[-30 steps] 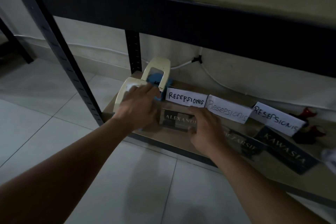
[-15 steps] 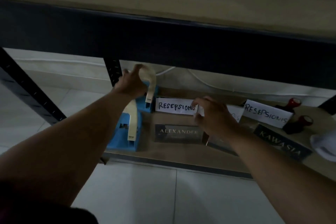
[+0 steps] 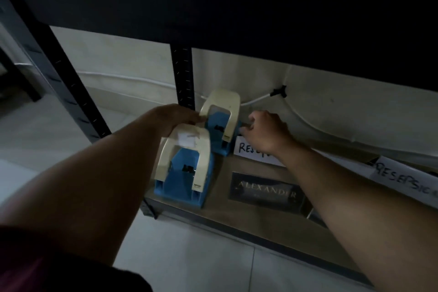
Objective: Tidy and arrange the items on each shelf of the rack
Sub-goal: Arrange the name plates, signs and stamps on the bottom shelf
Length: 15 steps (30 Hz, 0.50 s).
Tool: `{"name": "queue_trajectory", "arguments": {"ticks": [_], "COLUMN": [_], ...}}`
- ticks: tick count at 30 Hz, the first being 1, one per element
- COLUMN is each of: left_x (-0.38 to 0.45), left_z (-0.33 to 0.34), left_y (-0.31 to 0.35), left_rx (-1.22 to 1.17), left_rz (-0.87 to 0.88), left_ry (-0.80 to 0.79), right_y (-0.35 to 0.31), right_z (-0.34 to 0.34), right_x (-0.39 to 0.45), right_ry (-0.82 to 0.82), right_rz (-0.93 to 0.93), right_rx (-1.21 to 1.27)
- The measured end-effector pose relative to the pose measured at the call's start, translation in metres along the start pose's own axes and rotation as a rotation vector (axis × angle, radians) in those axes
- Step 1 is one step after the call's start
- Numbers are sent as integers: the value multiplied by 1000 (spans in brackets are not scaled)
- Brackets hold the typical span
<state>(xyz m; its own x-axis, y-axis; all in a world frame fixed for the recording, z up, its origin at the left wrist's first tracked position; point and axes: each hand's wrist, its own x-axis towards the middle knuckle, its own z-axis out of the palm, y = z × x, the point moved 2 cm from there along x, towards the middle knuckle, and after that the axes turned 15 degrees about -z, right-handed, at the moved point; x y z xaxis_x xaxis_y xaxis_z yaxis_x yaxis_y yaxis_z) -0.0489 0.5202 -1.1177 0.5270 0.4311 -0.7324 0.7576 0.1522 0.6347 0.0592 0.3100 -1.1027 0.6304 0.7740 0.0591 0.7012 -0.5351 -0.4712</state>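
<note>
Two blue hole punches with cream handles stand on the bottom shelf [image 3: 258,225] at its left end, the rear punch [image 3: 221,118] behind the front punch [image 3: 184,168]. My left hand [image 3: 173,118] touches the left side of the rear punch's handle, fingers partly hidden behind the front punch. My right hand [image 3: 263,130] grips the rear punch's blue base from the right. A white "RESEPSIONIS" card [image 3: 248,152] stands just right of it, partly covered by my wrist. A dark "ALEXANDER" nameplate [image 3: 265,191] lies in front.
A second white card [image 3: 403,180] stands further right, with another dark plate [image 3: 316,217] peeking under my forearm. The dark shelf beam [image 3: 237,7] hangs low overhead. A rack post [image 3: 183,78] stands behind the punches, a white cable [image 3: 256,101] runs along the wall.
My right hand has moved left from the cards to the rear punch's base. My left hand has slid down from the top of its handle to its left side. The view dropped closer.
</note>
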Motion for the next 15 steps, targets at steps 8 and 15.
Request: {"name": "queue_trajectory", "arguments": {"ticks": [8,15], "left_x": [6,5], "left_z": [-3,-14], "left_y": [-2,-6], "left_rx": [-89,-35], "left_rz": [67,-33], "left_ry": [28,275], "right_y": [-7,-29], "right_z": [37,56], "right_x": [48,52], "right_ry": [-75,-63], "right_rz": [-27,-108], "right_rx": [75,127]}}
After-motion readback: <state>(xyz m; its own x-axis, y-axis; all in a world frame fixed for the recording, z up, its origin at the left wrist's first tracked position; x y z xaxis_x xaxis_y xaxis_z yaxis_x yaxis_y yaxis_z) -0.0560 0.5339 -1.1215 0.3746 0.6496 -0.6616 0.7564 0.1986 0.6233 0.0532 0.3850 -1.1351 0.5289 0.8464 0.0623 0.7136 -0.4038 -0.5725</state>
